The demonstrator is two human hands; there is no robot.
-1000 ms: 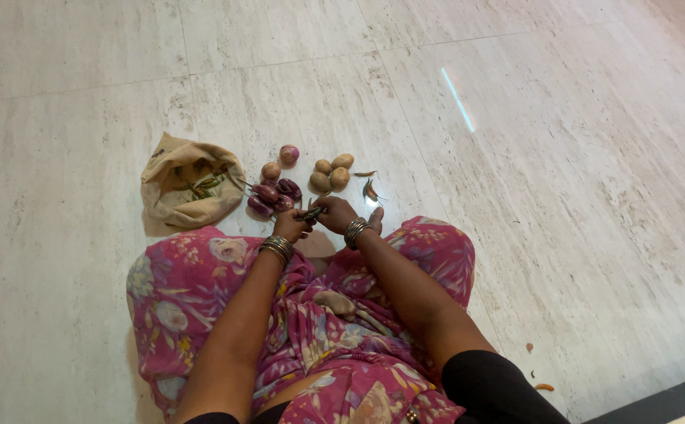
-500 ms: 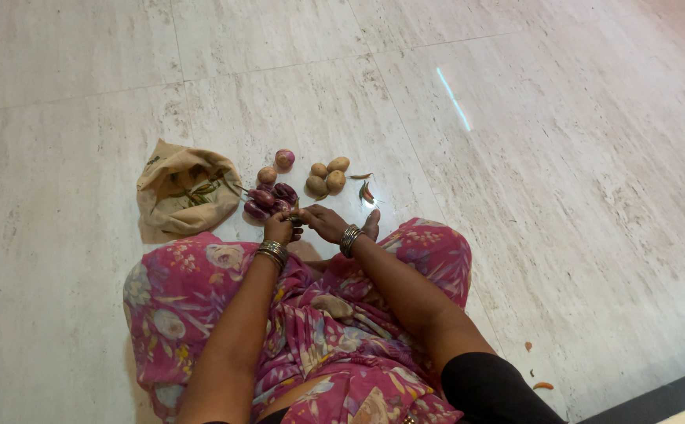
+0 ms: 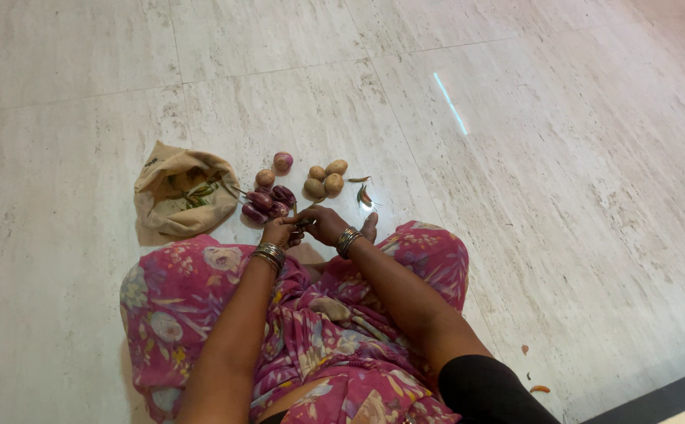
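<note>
Head view: left hand [image 3: 278, 232] and right hand [image 3: 323, 223] meet, both pinched on a small dark chilli [image 3: 301, 224], near the brinjals [image 3: 264, 202]. Potatoes [image 3: 323, 180] farther right; bag [image 3: 181, 192] left. Advisable: grip close, twist gently.

Head camera looks steeply down (fairly near) over lap and floor [image 3: 562, 157].

Home: marble floor [image 3: 515, 196], vegetables [image 3: 323, 180]
</note>
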